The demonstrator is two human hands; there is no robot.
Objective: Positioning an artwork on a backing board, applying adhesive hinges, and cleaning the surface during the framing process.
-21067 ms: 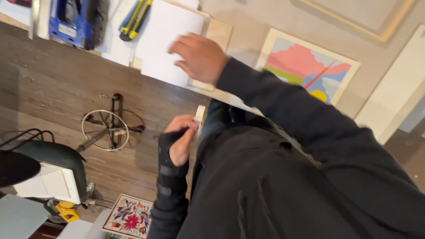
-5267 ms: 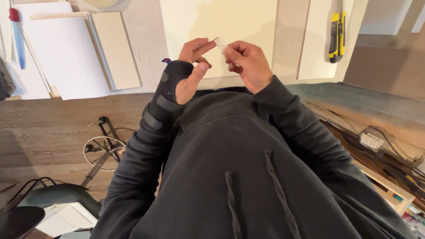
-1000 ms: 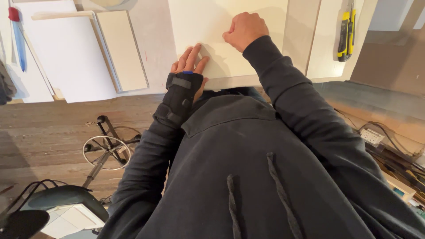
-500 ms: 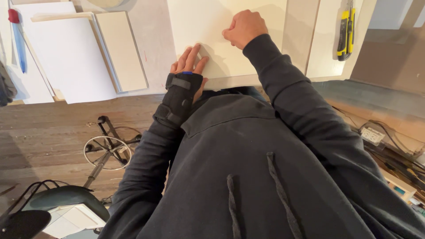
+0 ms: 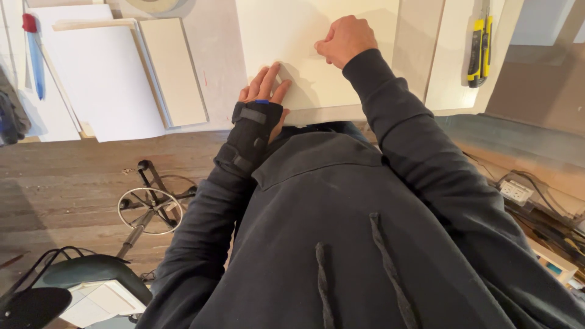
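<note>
Bare tabletop (image 5: 216, 58) left of left hand (image 5: 263, 91), yellow utility knife (image 5: 478, 45) blocking right

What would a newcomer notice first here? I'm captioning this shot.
Two hands pressed on a large pale sheet at the top centre: the left hand, in a black wrist brace, lies flat at its near edge, the right hand is a fist. A yellow utility knife lies upper right.

white board (image 5: 317, 49) cut off at top edge, right hand (image 5: 345, 39) fist hiding its fingertips
</note>
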